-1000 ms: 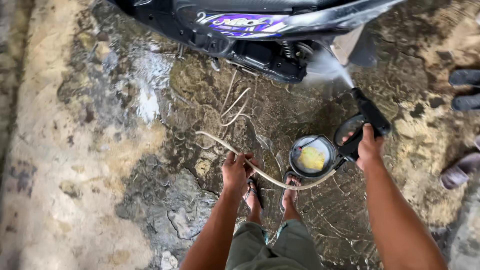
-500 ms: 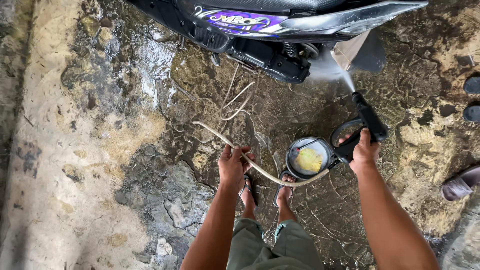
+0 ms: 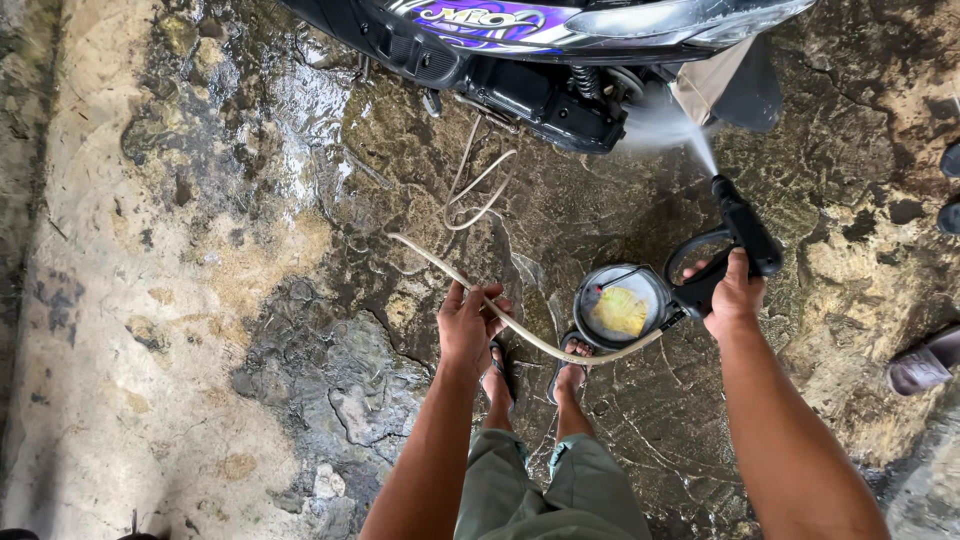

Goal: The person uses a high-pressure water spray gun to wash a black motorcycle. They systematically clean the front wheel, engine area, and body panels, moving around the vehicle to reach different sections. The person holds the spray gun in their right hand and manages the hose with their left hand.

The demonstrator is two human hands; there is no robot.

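Note:
My right hand [image 3: 733, 297] grips the black spray gun [image 3: 742, 228], whose nozzle sends a white jet of water at the underside of a dark scooter [image 3: 560, 50] with purple graphics. A round cup [image 3: 622, 305] with yellow liquid hangs on the gun, just left of that hand. My left hand [image 3: 468, 322] holds the pale hose [image 3: 520, 325], which curves from the wet ground across to the gun. My feet in sandals [image 3: 540, 370] stand below the cup.
The ground is cracked, wet stone and concrete [image 3: 200, 300], with puddles near the scooter. More hose loops [image 3: 480, 185] lie under the scooter. Someone else's sandalled feet [image 3: 925, 362] show at the right edge.
The view has shifted a little, and the scooter sits higher in frame. My right hand keeps the gun spraying at the scooter's underside. My left hand still holds the hose.

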